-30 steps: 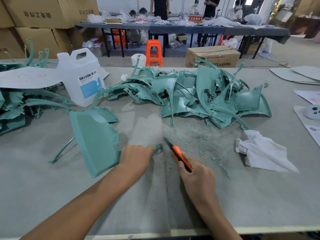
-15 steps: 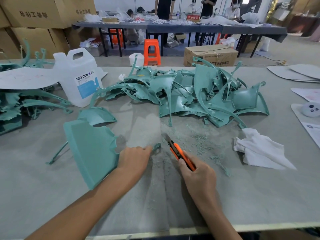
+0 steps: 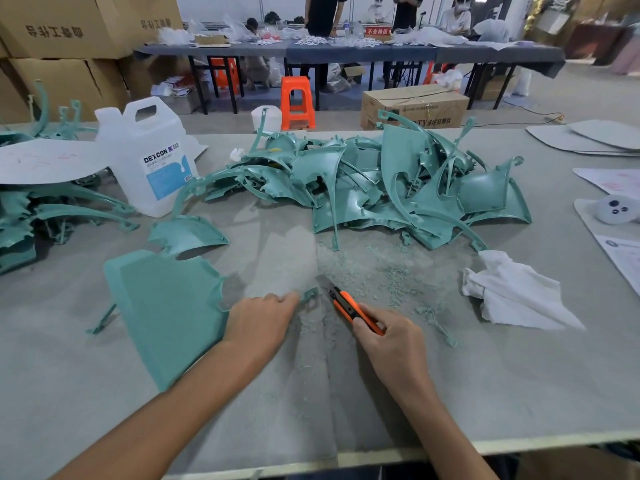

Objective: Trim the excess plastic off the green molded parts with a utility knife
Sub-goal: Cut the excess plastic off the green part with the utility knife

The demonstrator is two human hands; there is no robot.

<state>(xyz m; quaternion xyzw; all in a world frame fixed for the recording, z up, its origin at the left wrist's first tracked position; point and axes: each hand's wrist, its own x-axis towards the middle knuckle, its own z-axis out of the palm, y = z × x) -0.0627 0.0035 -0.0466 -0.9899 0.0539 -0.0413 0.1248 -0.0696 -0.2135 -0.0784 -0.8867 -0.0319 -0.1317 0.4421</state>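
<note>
Workshop with grey table [image 3: 519, 393], pile of green molded parts [image 3: 381, 188] at far centre; near left, one green molded part [image 3: 166, 306] gripped at its right edge by the left hand [image 3: 258, 322]; right hand [image 3: 391, 344] clasps an orange utility knife [image 3: 349, 308], blade just beside the part's tab.

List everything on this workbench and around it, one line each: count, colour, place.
table: one, grey, under everything
large part: one, green, near left
small part: one, green, just beyond the large part
middle pile: many parts, green, far centre
left pile: many parts, green, left edge
knife: one, orange and black, near centre
jug: one, white, far left
cloth: one, white, right
shavings: many, green, centre
boxes: several, brown, back left
stools: several, orange, floor beyond
left hand: grips large part
right hand: grips knife
</note>
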